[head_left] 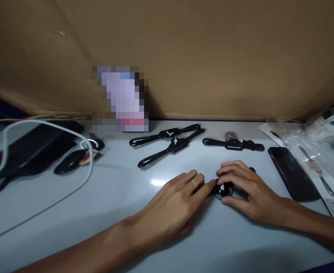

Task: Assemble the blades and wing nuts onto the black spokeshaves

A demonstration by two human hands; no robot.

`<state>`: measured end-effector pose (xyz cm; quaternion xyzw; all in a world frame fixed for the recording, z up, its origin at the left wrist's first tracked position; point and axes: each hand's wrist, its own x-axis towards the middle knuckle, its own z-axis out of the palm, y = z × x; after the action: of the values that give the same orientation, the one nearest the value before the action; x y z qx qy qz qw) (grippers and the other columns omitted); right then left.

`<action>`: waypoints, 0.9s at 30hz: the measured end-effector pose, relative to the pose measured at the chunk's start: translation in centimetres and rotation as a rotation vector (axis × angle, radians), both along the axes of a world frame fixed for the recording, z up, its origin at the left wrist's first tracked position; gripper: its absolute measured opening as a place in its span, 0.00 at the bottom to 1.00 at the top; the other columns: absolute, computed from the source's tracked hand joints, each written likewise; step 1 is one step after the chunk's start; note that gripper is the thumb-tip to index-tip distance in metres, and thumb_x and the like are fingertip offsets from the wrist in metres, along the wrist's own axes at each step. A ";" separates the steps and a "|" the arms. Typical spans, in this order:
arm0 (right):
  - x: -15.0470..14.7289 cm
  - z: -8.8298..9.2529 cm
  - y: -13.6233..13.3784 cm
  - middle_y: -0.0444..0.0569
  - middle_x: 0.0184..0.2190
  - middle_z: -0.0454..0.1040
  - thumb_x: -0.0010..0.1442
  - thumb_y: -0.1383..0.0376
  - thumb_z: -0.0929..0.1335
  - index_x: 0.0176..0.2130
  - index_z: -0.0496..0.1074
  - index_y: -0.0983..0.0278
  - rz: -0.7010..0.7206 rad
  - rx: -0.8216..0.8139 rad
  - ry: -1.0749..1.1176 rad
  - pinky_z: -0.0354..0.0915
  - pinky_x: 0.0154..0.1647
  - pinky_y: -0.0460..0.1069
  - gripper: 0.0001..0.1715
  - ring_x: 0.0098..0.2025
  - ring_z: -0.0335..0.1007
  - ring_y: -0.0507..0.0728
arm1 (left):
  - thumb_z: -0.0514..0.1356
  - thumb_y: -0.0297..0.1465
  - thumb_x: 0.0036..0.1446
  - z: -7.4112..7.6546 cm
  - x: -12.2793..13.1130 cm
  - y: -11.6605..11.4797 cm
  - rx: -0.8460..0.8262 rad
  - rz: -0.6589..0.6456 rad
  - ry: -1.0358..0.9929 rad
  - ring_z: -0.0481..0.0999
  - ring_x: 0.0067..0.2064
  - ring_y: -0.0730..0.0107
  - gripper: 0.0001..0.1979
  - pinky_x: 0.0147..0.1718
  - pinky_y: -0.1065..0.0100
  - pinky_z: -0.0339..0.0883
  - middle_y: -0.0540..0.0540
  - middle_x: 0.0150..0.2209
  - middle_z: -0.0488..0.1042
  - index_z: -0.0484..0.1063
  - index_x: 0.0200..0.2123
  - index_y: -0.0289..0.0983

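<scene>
A black spokeshave with a silver thumb screw lies on the table under both hands. My left hand wraps round its left handle, which is mostly hidden, with the index finger reaching toward the middle. Over the right half curves my right hand, its thumb and fingers closed around the body near the screw. Beyond my hands rest two more spokeshaves, one behind the other. Farther right is a spokeshave body with a loose metal blade and a black cap piece against it.
At the right lie a black phone and a printed card under clear plastic wrap. A white cable loops across the left side, near a black mouse-shaped object. A brown panel stands behind the table.
</scene>
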<state>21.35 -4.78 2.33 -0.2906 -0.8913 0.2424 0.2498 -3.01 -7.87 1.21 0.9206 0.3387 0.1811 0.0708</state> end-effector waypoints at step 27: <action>0.1 0.1 0.0 0.54 0.45 0.73 0.67 0.64 0.71 0.46 0.77 0.62 -0.035 0.126 0.001 0.69 0.50 0.59 0.08 0.50 0.68 0.62 | 0.53 0.21 0.63 0.1 0.0 0.2 0.065 -0.021 -0.005 0.73 0.39 0.54 0.21 0.38 0.55 0.74 0.39 0.41 0.75 0.64 0.59 0.31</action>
<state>21.46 -4.78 2.39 -0.2900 -0.8994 0.1815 0.2721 -3.04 -7.68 1.32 0.9255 0.3225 0.1938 0.0435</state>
